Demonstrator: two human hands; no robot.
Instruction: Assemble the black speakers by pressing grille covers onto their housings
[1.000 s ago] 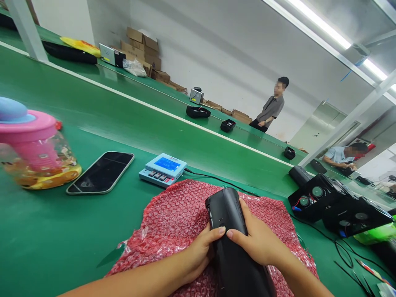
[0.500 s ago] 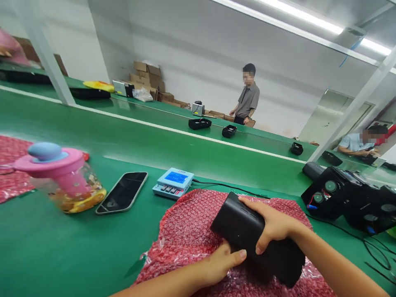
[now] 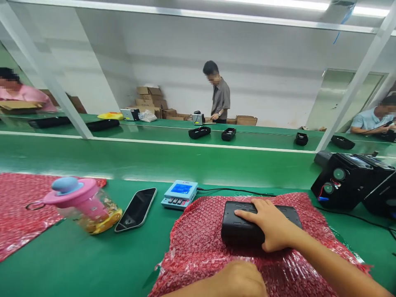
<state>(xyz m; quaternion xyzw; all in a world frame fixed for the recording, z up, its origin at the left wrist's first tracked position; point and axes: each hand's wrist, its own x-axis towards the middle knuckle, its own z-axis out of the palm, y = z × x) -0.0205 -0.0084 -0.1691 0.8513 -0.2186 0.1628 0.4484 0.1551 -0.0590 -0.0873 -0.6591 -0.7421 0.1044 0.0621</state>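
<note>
A black speaker housing [image 3: 243, 235] lies on its side on red bubble wrap [image 3: 198, 231]. My right hand [image 3: 272, 227] grips it from above: the fingers reach over its top and the thumb presses the near face. At the bottom edge, my left hand [image 3: 238, 280] is curled over the near part of the wrap, knuckles up. Its fingertips are hidden, so what they hold does not show. Behind the wrap stands a light blue device with a lit screen [image 3: 181, 188], a black cable running from it to the right.
A phone [image 3: 136, 210] and a clear cup with a pink lid [image 3: 89, 206] lie to the left, beside more red bubble wrap [image 3: 18, 210]. Opened black speakers [image 3: 337, 181] stand at the right. Across the green belt [image 3: 154, 159], three people work among black housings.
The housing has been turned from tilted in both hands to lying on the wrap. My left hand has let go of it and drawn back toward me. My view has levelled.
</note>
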